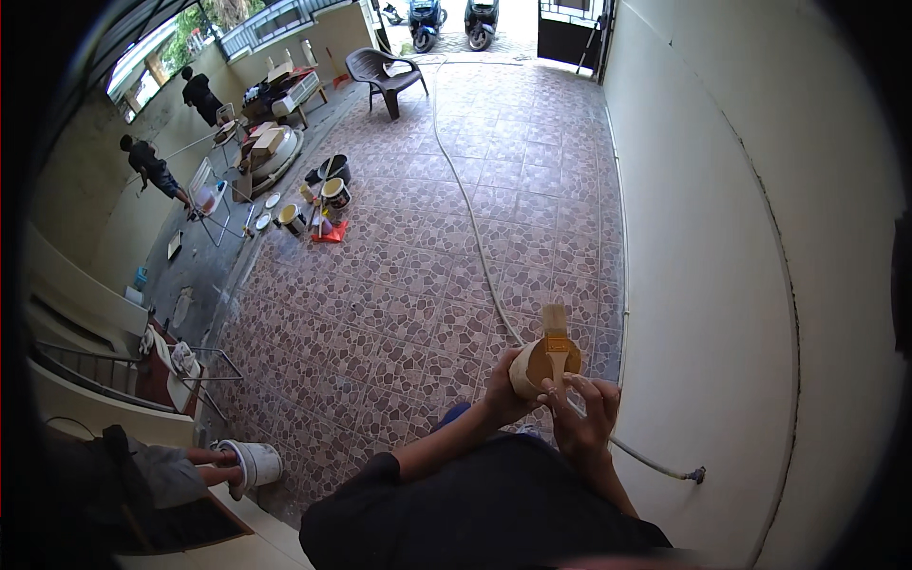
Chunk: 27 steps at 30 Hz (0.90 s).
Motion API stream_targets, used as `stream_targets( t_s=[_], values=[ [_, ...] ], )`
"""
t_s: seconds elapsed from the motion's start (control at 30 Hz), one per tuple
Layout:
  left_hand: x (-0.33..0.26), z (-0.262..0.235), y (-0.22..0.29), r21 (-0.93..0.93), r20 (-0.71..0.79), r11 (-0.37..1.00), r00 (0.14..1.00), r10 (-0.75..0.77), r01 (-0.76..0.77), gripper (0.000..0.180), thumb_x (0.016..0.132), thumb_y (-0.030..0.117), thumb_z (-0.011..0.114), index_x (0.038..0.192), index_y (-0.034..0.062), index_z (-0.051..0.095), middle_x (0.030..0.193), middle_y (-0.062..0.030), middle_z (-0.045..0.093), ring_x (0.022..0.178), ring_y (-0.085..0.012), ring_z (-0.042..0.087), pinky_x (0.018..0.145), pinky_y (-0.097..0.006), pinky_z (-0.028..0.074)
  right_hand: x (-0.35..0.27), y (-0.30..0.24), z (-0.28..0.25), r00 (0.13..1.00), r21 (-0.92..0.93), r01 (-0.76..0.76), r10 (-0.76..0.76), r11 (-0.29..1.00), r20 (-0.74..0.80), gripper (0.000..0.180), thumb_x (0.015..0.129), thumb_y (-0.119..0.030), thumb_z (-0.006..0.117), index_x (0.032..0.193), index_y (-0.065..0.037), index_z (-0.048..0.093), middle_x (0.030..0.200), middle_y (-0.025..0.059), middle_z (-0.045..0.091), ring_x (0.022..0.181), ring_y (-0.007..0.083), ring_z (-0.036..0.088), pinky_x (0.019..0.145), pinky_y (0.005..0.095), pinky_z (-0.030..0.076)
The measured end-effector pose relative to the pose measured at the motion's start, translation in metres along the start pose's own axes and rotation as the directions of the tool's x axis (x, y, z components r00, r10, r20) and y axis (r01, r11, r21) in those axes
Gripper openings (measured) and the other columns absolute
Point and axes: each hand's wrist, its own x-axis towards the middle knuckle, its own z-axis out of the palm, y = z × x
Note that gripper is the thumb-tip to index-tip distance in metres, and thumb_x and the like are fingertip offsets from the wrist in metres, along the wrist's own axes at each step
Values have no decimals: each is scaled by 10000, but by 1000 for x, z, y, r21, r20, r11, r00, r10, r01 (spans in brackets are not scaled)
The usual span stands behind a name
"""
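Observation:
My left hand (507, 389) is wrapped round the side of a cream-coloured paint cup (522, 372), held up in front of my body. Tan paint shows inside the cup. A flat paintbrush (557, 346) is in my right hand (583, 418), whose fingers close on its pale handle. The brush points away from me, with its pale bristles up and its yellow ferrule over the cup's mouth. I cannot tell whether the brush touches the rim.
A pale wall (703, 285) runs along my right. A hose (465, 204) crosses the tiled floor (380, 313) to a wall tap (698, 474). A brown chair (388, 81) and paint buckets (335, 193) stand ahead. Someone stands on a white bucket (259, 464) at left; two people work farther off.

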Motion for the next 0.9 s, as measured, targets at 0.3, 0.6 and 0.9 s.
stream_targets(
  t_s=[0.3, 0.6, 0.9],
  values=[
    [22, -28, 45, 141, -22, 984, 994, 110, -106, 554, 1060, 488, 309, 1353, 99, 573, 1216, -86, 670, 1051, -210, 688, 778, -358, 592, 36, 15, 49, 999, -12, 31, -31, 999, 28, 371, 775, -169, 871, 1135, -157, 785, 1130, 58, 656, 1013, 263, 549, 835, 400, 457],
    [44, -74, 159, -177, 172, 984, 984, 39, -8, 555, 1057, 515, 361, 1336, 90, 582, 1146, -106, 679, 949, -220, 699, 658, -327, 596, 111, -17, 141, 997, 10, 67, -68, 998, 43, 376, 775, -160, 880, 1138, -149, 784, 1129, 56, 663, 1039, 276, 563, 863, 412, 482],
    [35, -99, 277, -92, -31, 992, 996, 89, -91, 504, 1054, 507, 363, 1248, 126, 630, 986, -27, 726, 776, -140, 728, 508, -272, 550, 177, -51, 236, 994, 89, 99, -104, 991, 44, 380, 787, -128, 869, 1156, -117, 776, 1128, 86, 659, 1058, 286, 570, 884, 424, 485]
  ],
)
